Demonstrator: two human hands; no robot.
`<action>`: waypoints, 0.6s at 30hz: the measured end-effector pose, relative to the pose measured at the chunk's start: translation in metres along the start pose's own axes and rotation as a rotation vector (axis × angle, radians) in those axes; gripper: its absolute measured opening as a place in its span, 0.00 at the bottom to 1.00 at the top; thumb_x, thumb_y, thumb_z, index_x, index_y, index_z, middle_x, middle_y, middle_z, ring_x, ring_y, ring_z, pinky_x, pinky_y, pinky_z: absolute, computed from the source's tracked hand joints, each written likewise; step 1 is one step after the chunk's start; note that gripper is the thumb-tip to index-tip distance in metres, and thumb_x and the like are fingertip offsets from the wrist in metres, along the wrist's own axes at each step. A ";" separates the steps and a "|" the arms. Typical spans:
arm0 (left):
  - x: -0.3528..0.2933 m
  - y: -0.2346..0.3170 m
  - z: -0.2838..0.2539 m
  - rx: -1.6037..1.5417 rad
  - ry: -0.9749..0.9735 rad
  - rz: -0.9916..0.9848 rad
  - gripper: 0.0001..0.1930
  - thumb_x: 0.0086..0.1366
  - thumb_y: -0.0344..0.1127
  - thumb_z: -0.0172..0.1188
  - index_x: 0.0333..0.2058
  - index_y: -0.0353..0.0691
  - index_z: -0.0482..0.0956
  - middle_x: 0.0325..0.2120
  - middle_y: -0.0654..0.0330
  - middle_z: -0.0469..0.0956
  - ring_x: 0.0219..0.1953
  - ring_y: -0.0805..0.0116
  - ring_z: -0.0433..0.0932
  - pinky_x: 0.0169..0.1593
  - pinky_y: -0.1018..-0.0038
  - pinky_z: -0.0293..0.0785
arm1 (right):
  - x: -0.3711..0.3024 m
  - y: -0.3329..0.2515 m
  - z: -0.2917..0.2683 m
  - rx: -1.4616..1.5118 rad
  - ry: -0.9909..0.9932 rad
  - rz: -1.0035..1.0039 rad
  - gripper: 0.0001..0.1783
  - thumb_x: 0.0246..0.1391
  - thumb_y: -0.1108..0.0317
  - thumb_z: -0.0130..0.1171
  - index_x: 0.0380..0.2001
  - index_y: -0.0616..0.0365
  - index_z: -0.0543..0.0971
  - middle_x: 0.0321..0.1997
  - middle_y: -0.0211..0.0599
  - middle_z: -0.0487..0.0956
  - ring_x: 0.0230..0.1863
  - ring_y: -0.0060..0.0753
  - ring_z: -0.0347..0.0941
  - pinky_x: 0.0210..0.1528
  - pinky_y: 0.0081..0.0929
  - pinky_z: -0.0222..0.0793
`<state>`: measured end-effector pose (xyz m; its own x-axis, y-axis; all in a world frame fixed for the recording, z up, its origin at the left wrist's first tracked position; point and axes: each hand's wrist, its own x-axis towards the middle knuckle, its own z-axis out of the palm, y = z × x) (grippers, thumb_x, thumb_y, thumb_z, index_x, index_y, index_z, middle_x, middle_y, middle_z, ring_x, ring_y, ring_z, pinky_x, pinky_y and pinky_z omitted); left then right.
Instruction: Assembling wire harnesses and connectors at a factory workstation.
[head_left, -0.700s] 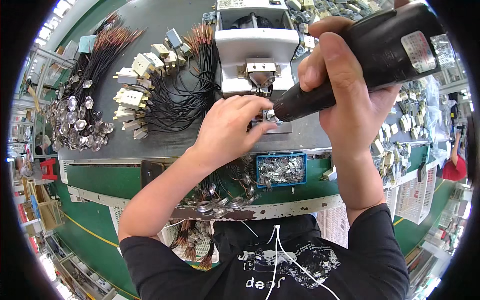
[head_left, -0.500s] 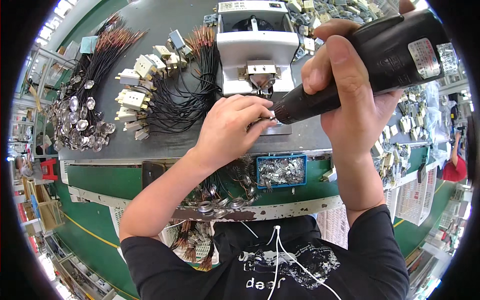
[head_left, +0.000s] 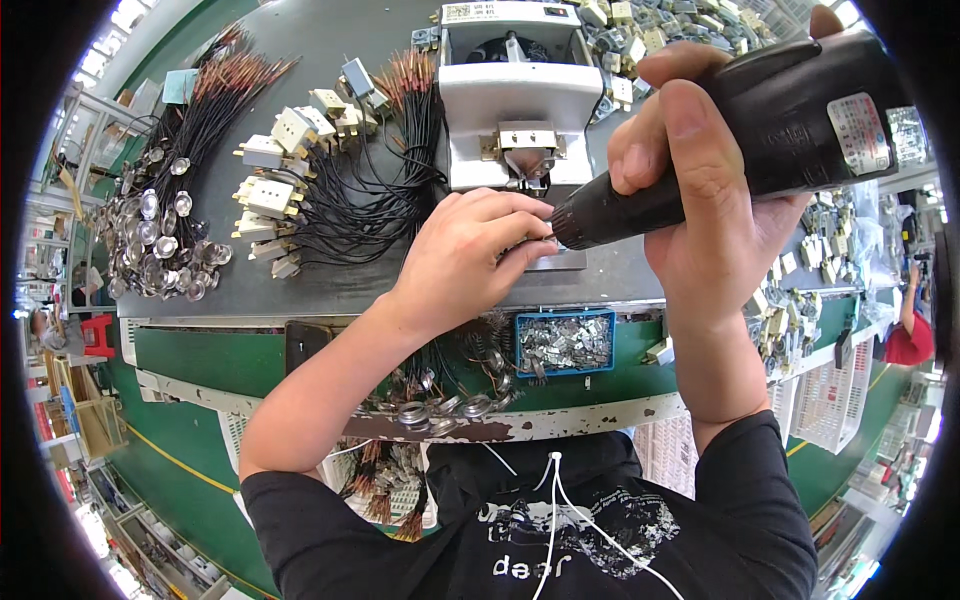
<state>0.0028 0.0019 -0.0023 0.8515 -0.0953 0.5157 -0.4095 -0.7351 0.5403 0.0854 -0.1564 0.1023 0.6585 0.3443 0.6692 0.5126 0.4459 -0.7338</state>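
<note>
My right hand [head_left: 705, 195] is wrapped around a black electric screwdriver [head_left: 790, 120], which lies almost level with its ribbed nose pointing left. At that nose, the fingers of my left hand [head_left: 462, 255] are pinched together; whatever they hold is mostly hidden behind the fingertips. Both hands meet just in front of a white bench machine [head_left: 515, 100], over its metal base plate [head_left: 562, 261]. Left of the machine lies a bundle of black wires [head_left: 345, 215] with pale plug-like connectors [head_left: 268, 197] on their ends.
Farther left on the grey bench [head_left: 330, 290] is another wire bundle with round metal rings [head_left: 165, 245]. A blue tray [head_left: 517, 345] of small metal pieces sits by the front edge. Loose connectors [head_left: 640, 30] pile up behind and to the right. Someone in red [head_left: 908, 342] is far right.
The screwdriver's rear end has dipped slightly and shifted a little right with my right hand. My left hand keeps its pinch at the nose, nearly still.
</note>
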 end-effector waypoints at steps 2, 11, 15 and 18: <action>0.003 0.002 -0.001 0.008 -0.048 -0.045 0.09 0.59 0.39 0.71 0.34 0.44 0.82 0.39 0.67 0.82 0.44 0.64 0.80 0.46 0.66 0.70 | -0.001 0.000 0.001 0.006 0.026 0.034 0.41 0.65 0.77 0.56 0.74 0.58 0.47 0.36 0.46 0.79 0.24 0.25 0.75 0.30 0.27 0.74; -0.014 -0.006 0.007 0.236 -0.152 -0.038 0.06 0.56 0.36 0.70 0.32 0.47 0.83 0.35 0.69 0.79 0.41 0.66 0.79 0.42 0.65 0.69 | -0.007 0.020 0.000 -0.044 0.027 0.086 0.07 0.63 0.79 0.61 0.43 0.70 0.79 0.37 0.39 0.83 0.25 0.22 0.76 0.29 0.20 0.72; -0.014 -0.007 0.010 0.211 -0.144 -0.070 0.05 0.56 0.33 0.70 0.31 0.49 0.83 0.36 0.69 0.81 0.41 0.65 0.79 0.43 0.65 0.70 | -0.008 0.029 0.002 -0.061 0.049 0.095 0.06 0.61 0.80 0.63 0.41 0.69 0.80 0.35 0.36 0.83 0.26 0.20 0.77 0.28 0.18 0.72; -0.015 -0.008 0.012 0.183 -0.104 -0.050 0.06 0.55 0.31 0.69 0.32 0.49 0.83 0.38 0.69 0.82 0.43 0.64 0.80 0.43 0.65 0.71 | -0.008 0.034 0.004 -0.051 0.021 0.086 0.05 0.60 0.81 0.64 0.40 0.69 0.81 0.36 0.36 0.83 0.26 0.19 0.77 0.27 0.17 0.72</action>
<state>-0.0031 0.0015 -0.0223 0.9023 -0.1178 0.4147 -0.3078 -0.8495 0.4285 0.0950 -0.1406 0.0724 0.7124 0.3618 0.6014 0.4810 0.3723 -0.7937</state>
